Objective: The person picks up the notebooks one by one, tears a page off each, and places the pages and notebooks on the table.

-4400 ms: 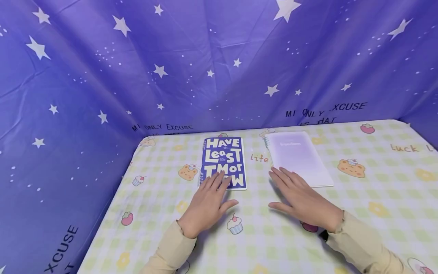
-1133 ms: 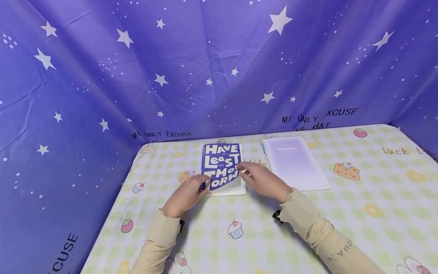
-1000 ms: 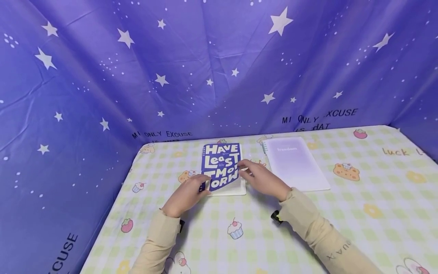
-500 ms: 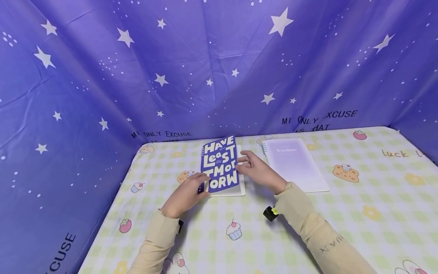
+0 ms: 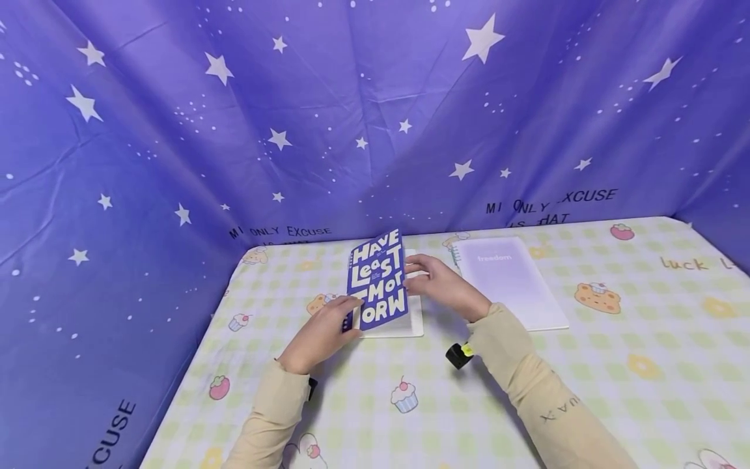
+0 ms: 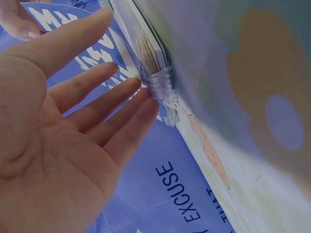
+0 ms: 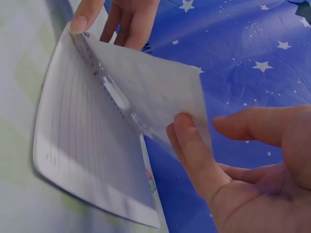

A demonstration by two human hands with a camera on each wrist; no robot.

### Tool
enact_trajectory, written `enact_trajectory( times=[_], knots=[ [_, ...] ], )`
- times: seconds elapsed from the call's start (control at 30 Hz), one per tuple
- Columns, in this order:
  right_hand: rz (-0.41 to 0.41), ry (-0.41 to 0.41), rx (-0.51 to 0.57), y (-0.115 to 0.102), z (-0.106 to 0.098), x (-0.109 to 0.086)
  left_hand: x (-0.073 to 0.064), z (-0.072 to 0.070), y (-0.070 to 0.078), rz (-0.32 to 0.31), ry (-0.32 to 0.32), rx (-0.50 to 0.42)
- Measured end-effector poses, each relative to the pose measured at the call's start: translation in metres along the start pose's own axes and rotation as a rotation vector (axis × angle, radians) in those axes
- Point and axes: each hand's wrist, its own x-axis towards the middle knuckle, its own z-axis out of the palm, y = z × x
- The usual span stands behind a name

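Observation:
A blue spiral notebook (image 5: pixel 375 277) with big white letters lies on the table, its front cover raised and tilted. Under the cover a lined page (image 7: pixel 73 131) shows in the right wrist view. My right hand (image 5: pixel 448 286) holds the cover by its free edge, fingertips (image 7: pixel 187 126) on the inner face and thumb by the edge. At the spiral side, my left hand (image 5: pixel 319 335) touches the notebook with nearly straight fingers; its thumb rests at the near corner by the binding. The clear spiral binding (image 6: pixel 163 85) meets these fingertips in the left wrist view.
A pale purple notebook (image 5: pixel 506 286) marked "freedom" lies closed to the right, partly behind my right hand and sleeve. A green and white checked cloth (image 5: pixel 351 410) covers the table. Blue star-printed curtains (image 5: pixel 328 98) stand close behind and at the sides.
Both hands came from lying flat near the two notebooks to the blue one. My right hand has lifted its cover, first at the near corner, then higher along the edge. The purple notebook stays put.

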Motion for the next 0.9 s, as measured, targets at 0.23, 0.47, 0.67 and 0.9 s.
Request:
enact_trajectory(
  times=[0.23,0.47,0.67,0.9],
  knots=[
    [-0.042,-0.017,0.058,-0.005,0.006,0.003,0.002,0.0,0.001,0.034,-0.017,-0.035],
    [-0.084,-0.014,0.1,-0.005,0.007,0.004,0.004,0.0,0.005,0.05,-0.016,-0.066],
    [-0.122,-0.041,0.095,-0.008,0.014,0.005,0.004,0.0,0.002,0.079,0.009,-0.088],
    [-0.168,-0.081,0.137,-0.013,0.027,0.011,0.003,-0.005,0.002,0.072,0.015,-0.154]
  ],
)
